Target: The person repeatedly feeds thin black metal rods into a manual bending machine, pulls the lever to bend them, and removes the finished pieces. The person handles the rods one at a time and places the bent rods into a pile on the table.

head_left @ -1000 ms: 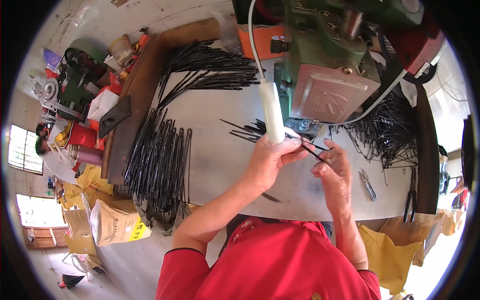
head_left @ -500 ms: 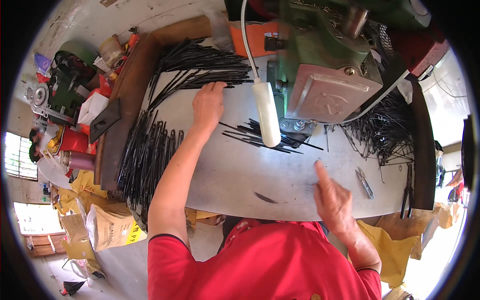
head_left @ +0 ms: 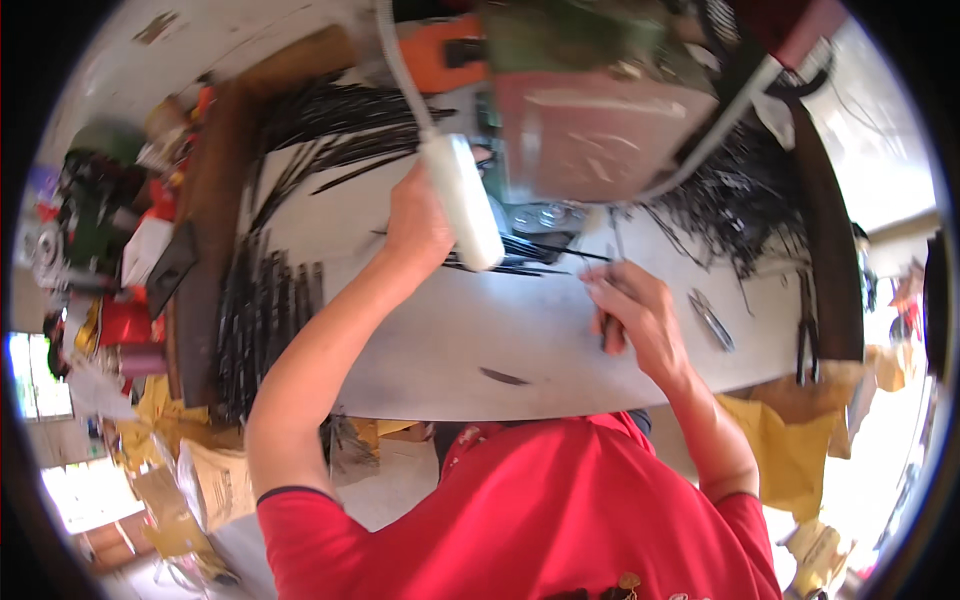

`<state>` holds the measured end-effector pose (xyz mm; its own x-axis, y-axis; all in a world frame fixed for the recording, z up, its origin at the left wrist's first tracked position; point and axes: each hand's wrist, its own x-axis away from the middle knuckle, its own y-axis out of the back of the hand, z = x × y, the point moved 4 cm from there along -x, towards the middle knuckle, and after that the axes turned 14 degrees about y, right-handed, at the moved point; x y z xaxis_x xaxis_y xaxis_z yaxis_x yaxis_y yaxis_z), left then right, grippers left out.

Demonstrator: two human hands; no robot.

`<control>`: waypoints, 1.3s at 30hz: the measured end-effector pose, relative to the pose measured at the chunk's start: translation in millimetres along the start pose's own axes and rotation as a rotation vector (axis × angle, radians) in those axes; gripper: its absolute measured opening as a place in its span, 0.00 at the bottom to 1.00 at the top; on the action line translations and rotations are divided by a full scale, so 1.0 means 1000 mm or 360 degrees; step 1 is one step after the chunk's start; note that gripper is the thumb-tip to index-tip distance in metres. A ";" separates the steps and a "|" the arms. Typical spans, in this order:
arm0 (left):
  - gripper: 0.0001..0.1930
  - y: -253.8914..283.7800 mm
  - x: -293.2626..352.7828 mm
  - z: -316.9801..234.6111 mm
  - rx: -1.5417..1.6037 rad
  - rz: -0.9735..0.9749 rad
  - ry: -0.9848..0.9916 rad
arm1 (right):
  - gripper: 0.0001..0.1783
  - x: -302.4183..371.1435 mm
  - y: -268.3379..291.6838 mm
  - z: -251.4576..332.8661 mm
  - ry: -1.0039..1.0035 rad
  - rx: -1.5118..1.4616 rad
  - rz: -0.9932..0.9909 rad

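Note:
Several thin black rods (head_left: 540,252) lie in a loose bunch on the pale metal tabletop (head_left: 450,345), below the green machine. My left hand (head_left: 415,215) is beside the white tubular lamp (head_left: 464,205); the lamp hides its fingers, so any grip is out of sight. My right hand (head_left: 640,305) is closed, thumb and forefinger together by the right ends of the rods. Something small and dark shows under its curled fingers, too blurred to name. The green machine (head_left: 600,45), with a pinkish-grey cover (head_left: 605,135), stands just beyond both hands.
More black rods are piled at the far left (head_left: 340,115), near left (head_left: 262,335) and right (head_left: 745,190). Small snips (head_left: 711,320) and dark long-handled pliers (head_left: 807,330) lie to the right. Raised wooden boards (head_left: 212,200) edge the table. A dark sliver (head_left: 503,377) rests near the front.
My left hand has left the far rod pile and moved right, behind the lamp. My right hand has come up to the rod ends, its pointing forefinger now bent in. The whole view has shifted.

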<state>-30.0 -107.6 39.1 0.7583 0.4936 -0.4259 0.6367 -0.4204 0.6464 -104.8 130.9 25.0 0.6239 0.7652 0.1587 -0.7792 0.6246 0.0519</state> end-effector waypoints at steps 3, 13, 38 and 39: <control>0.11 -0.029 0.031 -0.015 0.1211 0.0377 0.1345 | 0.18 -0.013 -0.001 -0.006 0.0066 -0.0250 -0.0057; 0.17 -0.066 0.064 -0.038 0.1954 0.0339 0.1488 | 0.13 -0.034 -0.021 -0.006 0.0203 -0.0537 -0.0182; 0.17 -0.067 0.062 -0.044 0.1912 0.0304 0.1392 | 0.08 -0.035 -0.025 -0.001 0.0332 -0.0188 -0.0182; 0.16 -0.066 0.061 -0.042 0.1891 0.0323 0.1406 | 0.08 -0.035 -0.026 -0.001 0.0376 -0.0151 -0.0203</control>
<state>-31.7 -17.9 -2.7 0.7949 0.4591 0.3967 0.6017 -0.6804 -0.4183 -106.7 88.1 16.6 0.7219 0.6875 -0.0781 -0.6913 0.7216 -0.0376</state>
